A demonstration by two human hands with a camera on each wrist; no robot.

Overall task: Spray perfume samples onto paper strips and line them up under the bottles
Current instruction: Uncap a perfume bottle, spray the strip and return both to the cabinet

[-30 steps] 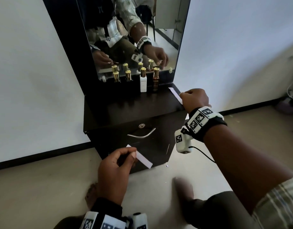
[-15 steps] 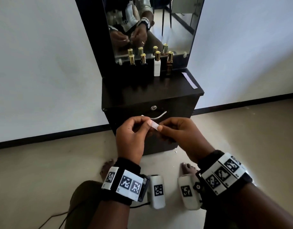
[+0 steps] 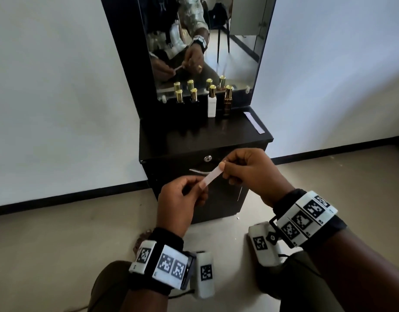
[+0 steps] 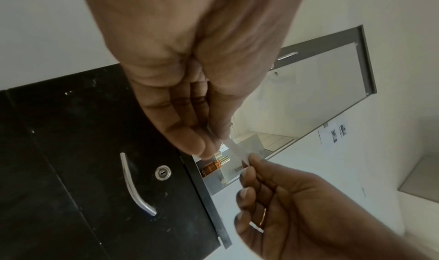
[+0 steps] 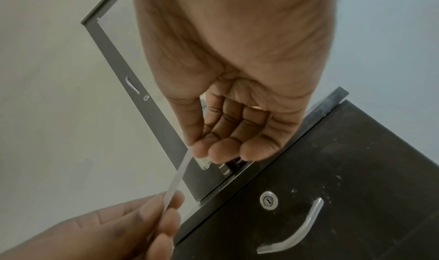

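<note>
A white paper strip (image 3: pixel 212 176) hangs in the air in front of the black cabinet's drawer, held at both ends. My left hand (image 3: pixel 182 199) pinches its lower left end and my right hand (image 3: pixel 250 174) pinches its upper right end. The strip (image 5: pixel 177 177) shows edge-on in the right wrist view, and the same strip (image 4: pixel 237 151) runs between the fingertips in the left wrist view. Several gold-capped perfume bottles stand in a row before the mirror: two dark ones (image 3: pixel 186 104), a white one (image 3: pixel 212 104) and an amber one (image 3: pixel 227 102). Another strip (image 3: pixel 253 122) lies on the cabinet top at the right.
The black cabinet (image 3: pixel 205 134) has a drawer with a lock (image 3: pixel 208 158) and a curved metal handle (image 5: pixel 297 232). The mirror (image 3: pixel 205 41) behind the bottles reflects my hands. White walls flank the cabinet; bare floor lies around it, with my feet below.
My right hand left the strip on the cabinet top and came down to the left hand's strip. Both hands now hold it stretched out between them, further apart than half a second ago.
</note>
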